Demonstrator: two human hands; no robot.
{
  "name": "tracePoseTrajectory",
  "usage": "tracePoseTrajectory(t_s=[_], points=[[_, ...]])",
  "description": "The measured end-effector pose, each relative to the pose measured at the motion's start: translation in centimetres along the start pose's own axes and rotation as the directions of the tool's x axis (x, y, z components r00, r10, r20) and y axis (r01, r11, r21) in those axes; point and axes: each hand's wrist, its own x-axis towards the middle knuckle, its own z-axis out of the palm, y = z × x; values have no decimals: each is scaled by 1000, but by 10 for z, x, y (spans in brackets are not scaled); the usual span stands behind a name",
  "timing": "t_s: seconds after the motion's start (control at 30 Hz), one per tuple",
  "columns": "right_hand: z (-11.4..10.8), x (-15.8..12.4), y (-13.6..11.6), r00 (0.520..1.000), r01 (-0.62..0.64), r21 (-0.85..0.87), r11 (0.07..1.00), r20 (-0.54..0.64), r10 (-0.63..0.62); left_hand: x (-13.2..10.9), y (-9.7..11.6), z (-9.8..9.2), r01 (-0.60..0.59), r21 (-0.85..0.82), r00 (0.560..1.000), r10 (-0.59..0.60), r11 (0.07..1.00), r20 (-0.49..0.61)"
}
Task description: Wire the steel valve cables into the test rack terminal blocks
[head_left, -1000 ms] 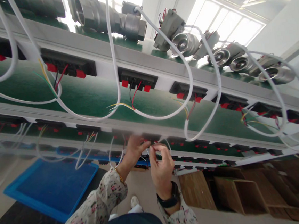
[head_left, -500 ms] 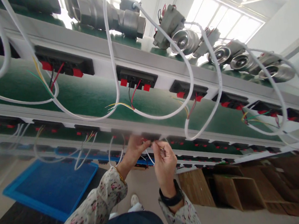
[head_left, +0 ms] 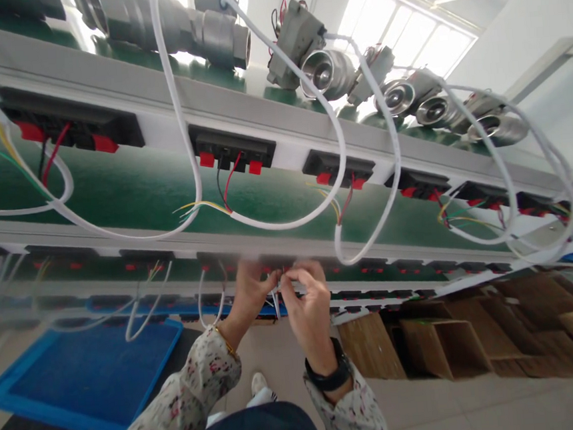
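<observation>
Under the edge of the lower shelf, my left hand [head_left: 252,286] is closed at a black spring terminal block [head_left: 275,263] with red tabs. Its thumb points right along the block, and its upper fingers are blurred at the shelf edge. Close beside it, my right hand [head_left: 306,300] pinches a thin wire end at the same block, fingertips almost touching my left thumb. A white cable [head_left: 277,304] hangs down between the two hands. Both hands partly cover the block, so the wire's exact seat is hidden.
On the upper shelf stand metal valves [head_left: 221,37] with grey actuators [head_left: 296,43]. White cables [head_left: 287,223] loop down to more terminal blocks [head_left: 233,149]. A blue tray [head_left: 99,372] lies at lower left; cardboard boxes [head_left: 443,348] stand on the floor at right.
The view has shifted, so the shelves and valves appear further left. My right hand has risen slightly and its fingertips are nearer the block. Both hands stay at the lower shelf edge.
</observation>
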Motion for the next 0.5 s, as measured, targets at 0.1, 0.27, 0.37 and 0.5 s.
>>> tracePoseTrajectory(t_s=[0.1,0.27,0.37,0.5], points=[[-1,1,-1,999,41,-14,999,-14,-41,0,-4,-2,-13,-2,1000,13,1000,-15],[2,0,2,1000,-1,-10,1000,-25,0,1,-4,-3,-24,-10,1000,24,1000,-13],[7,1,3,998,-34,-22,999,-50,33,1,-2,-1,-18,-9,1000,18,1000,-7],[5,1,-2,997,-53,-5,999,-56,52,1,2,3,1,5,1000,-1,1000,-27]])
